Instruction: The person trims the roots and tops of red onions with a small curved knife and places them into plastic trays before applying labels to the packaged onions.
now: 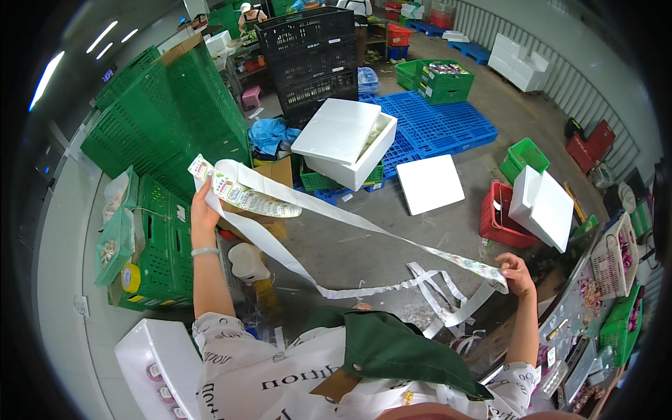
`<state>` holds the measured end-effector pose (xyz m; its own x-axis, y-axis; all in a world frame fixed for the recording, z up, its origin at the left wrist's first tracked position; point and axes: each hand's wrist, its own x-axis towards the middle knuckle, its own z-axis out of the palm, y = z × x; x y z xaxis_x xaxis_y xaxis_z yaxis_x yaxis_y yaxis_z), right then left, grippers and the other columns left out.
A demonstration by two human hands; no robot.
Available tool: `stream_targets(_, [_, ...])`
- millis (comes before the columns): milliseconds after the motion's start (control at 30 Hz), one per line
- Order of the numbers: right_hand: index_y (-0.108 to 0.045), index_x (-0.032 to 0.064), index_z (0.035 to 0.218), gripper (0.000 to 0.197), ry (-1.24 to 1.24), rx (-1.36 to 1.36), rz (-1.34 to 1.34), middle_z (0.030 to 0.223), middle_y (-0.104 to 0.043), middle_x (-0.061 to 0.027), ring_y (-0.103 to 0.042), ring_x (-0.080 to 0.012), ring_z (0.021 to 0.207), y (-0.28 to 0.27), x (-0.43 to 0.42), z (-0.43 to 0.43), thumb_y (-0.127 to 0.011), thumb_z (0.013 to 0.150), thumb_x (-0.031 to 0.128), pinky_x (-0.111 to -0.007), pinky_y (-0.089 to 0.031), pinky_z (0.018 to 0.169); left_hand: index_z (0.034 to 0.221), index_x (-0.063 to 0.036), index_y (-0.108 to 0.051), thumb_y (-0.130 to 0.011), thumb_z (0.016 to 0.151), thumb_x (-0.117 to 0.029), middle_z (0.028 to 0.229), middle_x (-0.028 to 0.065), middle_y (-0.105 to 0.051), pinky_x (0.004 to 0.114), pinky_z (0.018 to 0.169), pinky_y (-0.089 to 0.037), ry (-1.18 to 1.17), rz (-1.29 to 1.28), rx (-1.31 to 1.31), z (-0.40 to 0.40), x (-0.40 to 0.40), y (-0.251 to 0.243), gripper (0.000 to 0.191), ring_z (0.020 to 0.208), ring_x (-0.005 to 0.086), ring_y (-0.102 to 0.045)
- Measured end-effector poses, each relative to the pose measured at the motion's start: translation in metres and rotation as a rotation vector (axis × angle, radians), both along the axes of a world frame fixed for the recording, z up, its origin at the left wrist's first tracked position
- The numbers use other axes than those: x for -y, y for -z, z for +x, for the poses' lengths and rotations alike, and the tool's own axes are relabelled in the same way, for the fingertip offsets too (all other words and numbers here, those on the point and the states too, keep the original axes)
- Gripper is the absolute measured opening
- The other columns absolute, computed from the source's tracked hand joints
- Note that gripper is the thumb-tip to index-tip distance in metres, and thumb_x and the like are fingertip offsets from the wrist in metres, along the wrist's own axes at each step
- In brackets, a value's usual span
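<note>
A long strip of printed labels on white backing stretches between my two hands. My left hand grips its upper left end, where a row of colourful labels faces up and loops back. At the right, my right hand pinches the strip between thumb and fingers. A second length of the white backing sags from my left hand towards the floor. Loose tangled backing strip lies on the floor below my right hand.
A lidded white foam box stands ahead beside blue pallets. Green crates stack at the left. A foam lid and a red crate are on the floor. A worktable with red onions runs along the right.
</note>
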<state>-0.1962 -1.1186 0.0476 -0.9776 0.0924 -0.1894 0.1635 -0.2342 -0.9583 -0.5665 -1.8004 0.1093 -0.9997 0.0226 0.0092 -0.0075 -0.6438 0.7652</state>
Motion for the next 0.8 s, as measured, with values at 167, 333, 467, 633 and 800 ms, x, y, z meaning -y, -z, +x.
stream_targets(167, [-0.06,0.0012,0.108,0.034,-0.124,0.101,0.412,0.081,-0.063,-0.0026,-0.059,-0.0132,0.076,0.017,0.026,-0.027,-0.067,0.076,0.002,-0.028,-0.046,0.067,0.125,-0.0006,-0.048,-0.063,0.086,-0.006,0.115,0.0094,-0.059,0.035,0.091,-0.047,0.171,-0.195,0.0,0.019,-0.031,0.026,0.042,0.103,0.0212,-0.06])
stream_targets(333, [-0.057,0.0092,0.114,0.037,-0.485,0.127,1.359,0.083,-0.063,-0.0247,-0.061,-0.04,0.079,0.012,0.106,-0.077,-0.056,0.077,0.007,-0.047,-0.048,0.072,0.124,0.0018,-0.049,-0.063,0.084,-0.003,0.114,0.0122,-0.06,0.036,0.088,-0.05,0.434,-0.271,0.074,0.045,-0.092,0.021,0.042,0.101,0.0216,-0.062])
stream_targets(467, [-0.057,0.0004,0.112,0.031,-0.506,-0.014,0.181,0.093,-0.066,-0.0077,-0.062,-0.0171,0.083,-0.044,0.158,-0.093,-0.061,0.081,0.002,-0.03,-0.048,0.074,0.122,0.0037,-0.051,-0.064,0.083,-0.001,0.113,0.0136,-0.061,0.035,0.089,-0.05,0.596,-0.255,0.139,0.063,-0.12,0.029,0.041,0.101,0.0223,-0.062])
stream_targets(633, [-0.057,0.0052,0.112,0.032,-0.595,0.107,1.134,0.091,-0.066,-0.0081,-0.064,-0.0164,0.079,0.013,0.177,-0.098,-0.065,0.081,0.008,-0.032,-0.047,0.068,0.121,0.0032,-0.051,-0.067,0.081,-0.003,0.113,0.0129,-0.062,0.035,0.09,-0.05,0.839,-0.28,0.183,0.082,-0.153,0.045,0.044,0.103,0.022,-0.062])
stream_targets(800, [-0.052,0.0104,0.115,0.031,-0.762,0.016,0.534,0.074,-0.05,-0.004,-0.049,-0.0159,0.073,-0.019,0.218,-0.089,-0.058,0.086,0.002,-0.029,-0.041,0.066,0.118,0.0035,-0.055,-0.067,0.082,-0.005,0.112,0.0118,-0.063,0.031,0.09,-0.048,1.083,-0.321,0.151,0.101,-0.183,0.058,0.039,0.102,0.0176,-0.062])
